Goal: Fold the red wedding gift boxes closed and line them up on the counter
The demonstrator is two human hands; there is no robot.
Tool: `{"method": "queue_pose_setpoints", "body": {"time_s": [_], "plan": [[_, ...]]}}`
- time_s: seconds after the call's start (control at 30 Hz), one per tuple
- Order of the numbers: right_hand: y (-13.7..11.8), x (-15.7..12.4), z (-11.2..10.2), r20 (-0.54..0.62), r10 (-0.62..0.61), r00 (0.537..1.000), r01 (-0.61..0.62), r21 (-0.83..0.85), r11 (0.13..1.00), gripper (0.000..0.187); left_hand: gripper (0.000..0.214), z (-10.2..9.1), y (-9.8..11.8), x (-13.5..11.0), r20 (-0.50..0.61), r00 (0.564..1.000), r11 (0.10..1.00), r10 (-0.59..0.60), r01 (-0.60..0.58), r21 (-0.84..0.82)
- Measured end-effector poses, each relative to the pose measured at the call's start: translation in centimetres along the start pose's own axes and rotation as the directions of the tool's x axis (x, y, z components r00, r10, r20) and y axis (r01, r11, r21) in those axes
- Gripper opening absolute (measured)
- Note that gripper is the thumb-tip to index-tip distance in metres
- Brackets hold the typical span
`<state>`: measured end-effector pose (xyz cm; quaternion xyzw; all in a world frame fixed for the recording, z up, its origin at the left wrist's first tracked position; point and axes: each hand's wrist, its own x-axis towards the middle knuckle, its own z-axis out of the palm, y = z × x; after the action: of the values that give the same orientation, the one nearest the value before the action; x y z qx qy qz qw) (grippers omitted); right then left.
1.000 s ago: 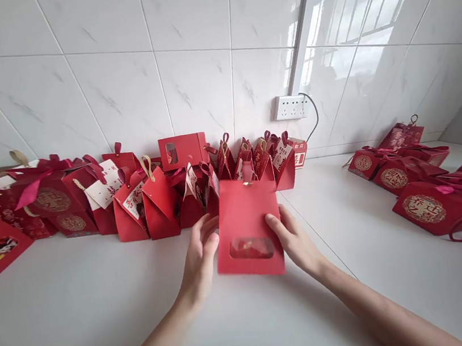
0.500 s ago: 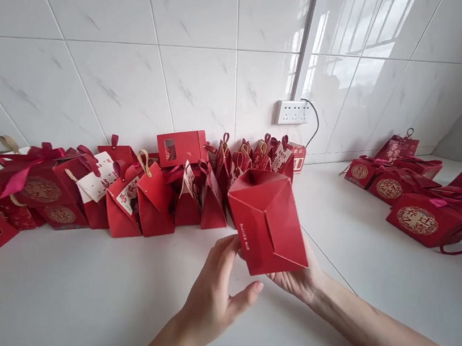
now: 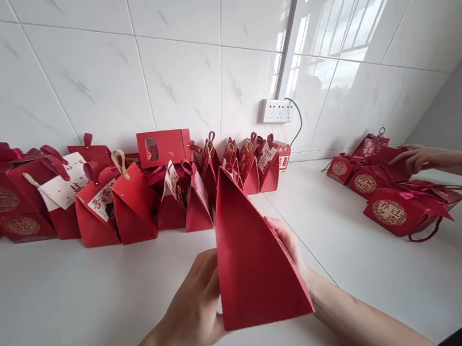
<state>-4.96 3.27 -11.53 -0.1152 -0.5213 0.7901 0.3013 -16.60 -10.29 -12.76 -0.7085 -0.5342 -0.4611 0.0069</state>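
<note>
A red paper gift box [image 3: 255, 267] with a triangular side is held up over the white table, its narrow top pointing away from me. My left hand [image 3: 199, 300] grips its left side, with the fingertips hidden behind the box. On the right side my right hand [image 3: 291, 247] holds it, fingers wrapped along the edge. Just beyond stand small red gift boxes, among them one with a beige ribbon loop [image 3: 134, 204] and one with a white printed tag [image 3: 98, 214].
Larger red boxes with gold emblems [image 3: 2, 199] stand at the left. More red boxes [image 3: 391, 210] lie at the right, where another person's hand [image 3: 418, 157] holds a red box. A power strip [image 3: 277, 111] with a cable is on the tiled wall behind the white table [image 3: 82, 308].
The box has turned from its creased base to its triangular side and come lower. My left hand has closed on it. Another person's hand has reached in at the right, and the view has shifted right.
</note>
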Motion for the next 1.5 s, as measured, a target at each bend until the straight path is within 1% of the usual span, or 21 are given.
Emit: {"method": "queue_pose_setpoints", "body": {"time_s": [0.07,0.13,0.2,0.23,0.3,0.43,0.57,0.67,0.73,0.87,0.97,1.03,1.1,1.17,1.2,1.27,1.3,1.37,1.4,1.43,1.5], "plan": [[-0.1,0.0,0.1,-0.108,0.051,0.993,-0.042,0.086,0.995,0.02,0.028,0.1,-0.4,-0.3,0.009,0.999,0.999,-0.04,0.04,-0.031],[-0.3,-0.1,0.3,-0.155,0.183,0.971,-0.155,0.175,0.972,0.023,0.025,0.4,-0.8,-0.8,-0.004,0.996,0.993,-0.087,0.086,-0.081],[-0.6,-0.2,0.6,-0.102,0.352,0.93,-0.316,0.265,0.911,0.03,0.031,0.6,-1.1,-1.1,-0.041,0.989,0.977,-0.14,0.131,-0.171],[-0.8,-0.2,0.8,-0.053,0.41,0.911,-0.378,0.295,0.878,0.034,0.036,0.6,-1.1,-1.2,-0.055,0.984,0.961,-0.168,0.151,-0.231],[-1.0,-0.2,1.0,0.034,0.436,0.899,-0.424,0.317,0.849,0.037,0.044,0.5,-0.9,-1.0,-0.077,0.968,0.917,-0.238,0.198,-0.348],[-1.0,0.2,1.1,0.133,0.376,0.917,-0.399,0.324,0.858,0.036,0.051,0.2,-0.1,0.0,-0.132,0.926,0.85,-0.354,0.26,-0.458],[-0.6,0.4,0.8,0.148,0.334,0.931,-0.364,0.309,0.879,0.034,0.053,-0.1,0.1,0.4,-0.136,0.884,0.815,-0.446,0.339,-0.469],[-0.6,0.4,0.8,0.13,0.321,0.938,-0.346,0.274,0.898,0.034,0.051,-0.2,0.0,0.4,-0.149,0.872,0.821,-0.466,0.363,-0.441],[-0.6,0.4,0.7,0.104,0.285,0.953,-0.302,0.237,0.923,0.035,0.048,-0.2,-0.1,0.4,-0.153,0.867,0.822,-0.474,0.374,-0.429],[-0.3,0.7,0.4,-0.008,0.099,0.995,-0.098,0.117,0.988,0.035,0.042,-0.2,-0.3,0.4,-0.133,0.838,0.797,-0.528,0.436,-0.418],[-0.2,1.0,0.1,-0.096,-0.034,0.995,0.033,-0.009,0.999,0.034,0.041,-0.6,-0.6,0.2,-0.089,0.846,0.815,-0.525,0.47,-0.34],[-0.5,0.8,-0.2,-0.125,-0.107,0.986,0.095,-0.102,0.99,0.034,0.041,-1.0,-1.0,0.1,-0.022,0.871,0.854,-0.491,0.476,-0.209],[-1.4,-0.2,-0.5,-0.131,-0.19,0.973,0.158,-0.219,0.963,0.034,0.039,-1.3,-1.5,-0.2,0.058,0.891,0.892,-0.449,0.451,-0.027],[-2.9,-2.2,-1.2,-0.118,-0.294,0.949,0.232,-0.374,0.898,0.033,0.035,-1.4,-2.1,-0.4,0.131,0.902,0.909,-0.412,0.397,0.123],[-3.9,-3.6,-1.6,-0.105,-0.345,0.933,0.263,-0.458,0.849,0.032,0.033,-1.4,-2.3,-0.5,0.162,0.904,0.914,-0.397,0.374,0.155],[-6.2,-7.0,-2.9,-0.086,-0.444,0.892,0.296,-0.633,0.716,0.03,0.028,-1.2,-2.6,-0.5,0.187,0.905,0.922,-0.383,0.361,0.141],[-7.5,-9.0,-3.6,-0.08,-0.497,0.864,0.296,-0.718,0.63,0.028,0.027,-1.0,-2.6,-0.4,0.184,0.906,0.924,-0.381,0.365,0.114],[-10.2,-13.4,-5.1,-0.082,-0.608,0.79,0.246,-0.866,0.436,0.023,0.031,-0.6,-2.6,-0.2,0.13,0.909,0.918,-0.396,0.388,0.08],[-11.6,-15.7,-5.8,-0.092,-0.665,0.741,0.199,-0.916,0.349,0.021,0.033,-0.5,-2.5,-0.1,0.107,0.906,0.912,-0.409,0.402,0.083],[-13.0,-18.1,-6.5,-0.114,-0.712,0.693,0.141,-0.947,0.288,0.02,0.033,-0.4,-2.5,0.0,0.087,0.899,0.902,-0.429,0.42,0.101],[-15.8,-22.8,-7.7,-0.183,-0.79,0.585,0.008,-0.973,0.232,0.024,0.032,-0.2,-2.5,0.2,0.065,0.885,0.879,-0.461,0.447,0.165]]}}
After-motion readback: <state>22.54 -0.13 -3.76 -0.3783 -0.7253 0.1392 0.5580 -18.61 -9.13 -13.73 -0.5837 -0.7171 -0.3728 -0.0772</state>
